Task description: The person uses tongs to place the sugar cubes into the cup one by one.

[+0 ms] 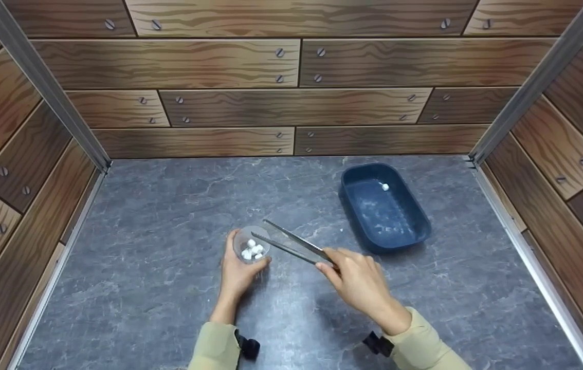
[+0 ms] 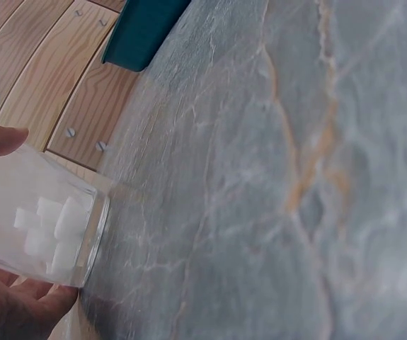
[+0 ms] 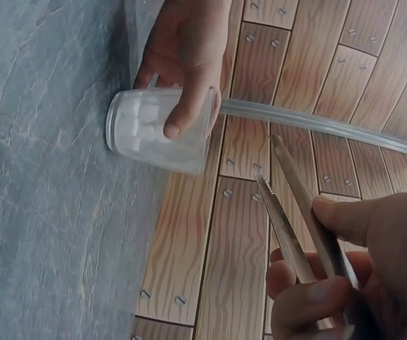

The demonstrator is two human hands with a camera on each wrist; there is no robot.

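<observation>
A clear glass (image 1: 243, 237) with several white cubes (image 1: 251, 251) at its bottom is gripped by my left hand (image 1: 238, 272), thumb on one side and fingers on the other. In the left wrist view the glass (image 2: 19, 184) stands upright with its base at the tabletop. My right hand (image 1: 361, 280) holds metal tweezers (image 1: 296, 245) between thumb and fingers. Their tips are apart with nothing between them, over the rim of the glass in the head view. The right wrist view has the tweezers (image 3: 299, 227) above the glass's open end.
A dark blue rectangular tub (image 1: 384, 216) stands to the right, with one white cube (image 1: 385, 187) near its far end. Wood-patterned panels (image 1: 291, 108) wall in the grey marbled tabletop (image 1: 158, 216) at the back and both sides.
</observation>
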